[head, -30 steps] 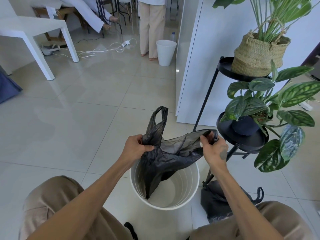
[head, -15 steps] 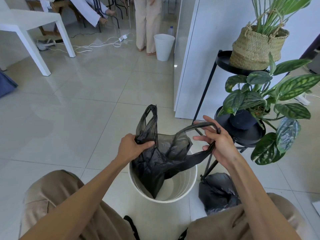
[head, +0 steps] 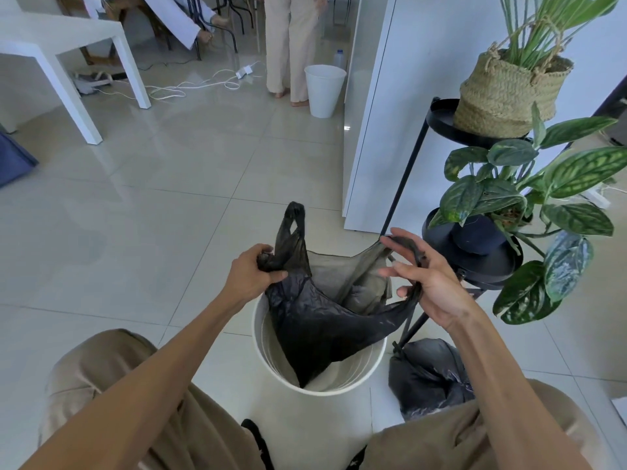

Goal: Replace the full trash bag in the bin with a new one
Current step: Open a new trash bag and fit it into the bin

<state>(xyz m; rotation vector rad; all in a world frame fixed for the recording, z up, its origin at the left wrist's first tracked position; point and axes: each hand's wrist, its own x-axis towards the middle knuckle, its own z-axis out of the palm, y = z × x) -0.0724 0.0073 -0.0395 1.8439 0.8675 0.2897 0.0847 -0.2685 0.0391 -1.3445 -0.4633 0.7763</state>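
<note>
A white round bin [head: 342, 385] stands on the tiled floor between my knees. A thin black new trash bag [head: 322, 320] hangs over it, its lower end inside the bin and its mouth spread apart. My left hand [head: 252, 274] pinches the bag's left edge just below one upright handle loop. My right hand [head: 429, 283] has its fingers spread through the other handle loop, pulling that side to the right. A tied, full black trash bag [head: 427, 374] lies on the floor right of the bin, by my right knee.
A black two-tier plant stand [head: 475, 262] with a leafy pot plant and a woven basket planter [head: 509, 93] stands close on the right. A white cabinet [head: 407, 113] is behind it. Farther off are a second white bin [head: 324, 89], a standing person, cables and a white table [head: 68, 49].
My right hand has gone from pinching the bag's edge to spreading its fingers through the handle loop, stretching the mouth wider. The bag's bottom has sunk further into the bin.
</note>
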